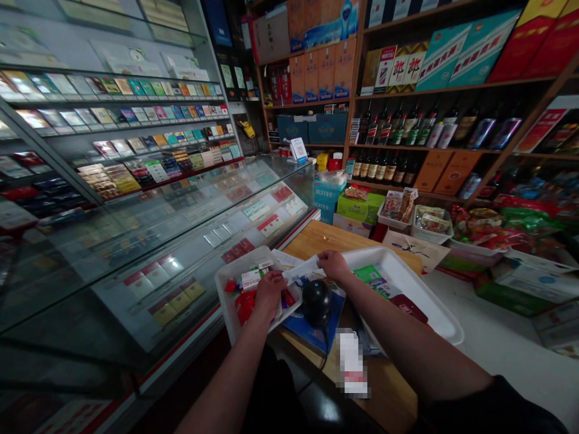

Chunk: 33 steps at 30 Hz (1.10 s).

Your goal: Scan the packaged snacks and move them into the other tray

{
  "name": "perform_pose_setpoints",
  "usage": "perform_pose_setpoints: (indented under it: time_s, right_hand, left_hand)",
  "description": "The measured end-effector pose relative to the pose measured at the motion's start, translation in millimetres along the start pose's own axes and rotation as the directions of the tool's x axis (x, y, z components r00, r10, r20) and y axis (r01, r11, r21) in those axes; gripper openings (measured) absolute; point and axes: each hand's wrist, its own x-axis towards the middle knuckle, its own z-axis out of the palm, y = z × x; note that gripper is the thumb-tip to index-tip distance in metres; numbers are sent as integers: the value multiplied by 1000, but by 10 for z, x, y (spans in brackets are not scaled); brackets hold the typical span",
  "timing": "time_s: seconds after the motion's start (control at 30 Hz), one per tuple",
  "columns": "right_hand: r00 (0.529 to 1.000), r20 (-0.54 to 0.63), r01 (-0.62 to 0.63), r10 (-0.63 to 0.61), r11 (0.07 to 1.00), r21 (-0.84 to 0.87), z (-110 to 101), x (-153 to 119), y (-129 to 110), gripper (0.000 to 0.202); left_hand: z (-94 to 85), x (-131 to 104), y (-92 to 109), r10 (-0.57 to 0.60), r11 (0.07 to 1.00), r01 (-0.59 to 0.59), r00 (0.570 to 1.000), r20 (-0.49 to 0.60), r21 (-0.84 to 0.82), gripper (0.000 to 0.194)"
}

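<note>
My left hand (270, 290) is over the right side of a white plastic tray (221, 286) with red and colourful small packets (244, 306) in it. Its fingers are curled, and whatever they grip is hard to see. A pale thin sheet (302, 269), paper or plastic, stretches between my hands. Pinching its far end is my right hand (333, 266), by the near-left side of a bigger white tray (446, 319). Green packets (368, 275) and a dark red packet (408, 307) lie inside that tray. A black rounded device (316, 301) with a cable rests between my forearms on something blue and flat (335, 322).
A wooden table (312, 237) bears the trays and a pixelated white slip (353, 364). On the left runs a glass display counter (181, 241) with cigarette boxes. Shelves of bottles (402, 129) and boxes stand behind. Bins of packaged snacks (484, 226) stand at the right.
</note>
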Motion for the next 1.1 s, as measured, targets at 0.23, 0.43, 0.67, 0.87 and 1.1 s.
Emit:
perform_pose_setpoints:
  time_s: [0.23,0.43,0.67,0.87,1.1]
  right_hand:
    - [1000,-15,-13,11,996,-91,-114,32,200,18]
    - [999,-40,-23,18,991,-132,-144,60,356,19]
    - [999,-27,-21,17,987,-158,-192,51,342,23]
    - [999,-46,-19,9,977,-213,-221,12,320,18]
    - [999,-52,-25,15,981,-194,-254,44,327,20]
  left_hand:
    - [177,84,-111,85,982,-84,996,5,170,34]
    - [258,92,-106,79,955,-88,996,43,282,27]
    - [264,158,-215,93,935,-88,996,3,343,27]
    - [270,202,-303,90,935,-90,996,16,342,24]
    - [320,174,-215,113,935,-117,993,33,333,23]
